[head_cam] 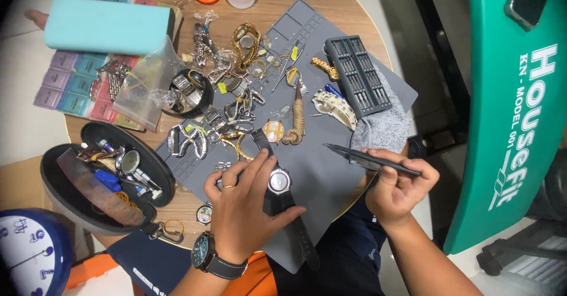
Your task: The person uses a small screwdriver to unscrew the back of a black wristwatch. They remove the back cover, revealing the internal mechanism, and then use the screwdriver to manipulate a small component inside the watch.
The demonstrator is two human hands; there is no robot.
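Note:
My left hand [242, 207] grips a black-strapped wristwatch [280, 181] lying on a grey work mat [331, 172], fingers around its silver case. It wears a ring and a dark watch on the wrist. To the right, my right hand [398, 189] holds a thin black tool [369, 158] like a pen, its tip pointing left above the mat, a little apart from the watch. Beyond the watch lie a small round gold watch case [273, 131] and a braided brown strap [297, 116].
Several metal watch bracelets [218, 124] and parts crowd the mat's far half. A black bit tray [358, 74] and grey cloth [384, 127] sit right. An open black case of tools [109, 181], plastic bag [144, 86], teal box [106, 25], blue clock [29, 254] are left. Green equipment [514, 95] stands right.

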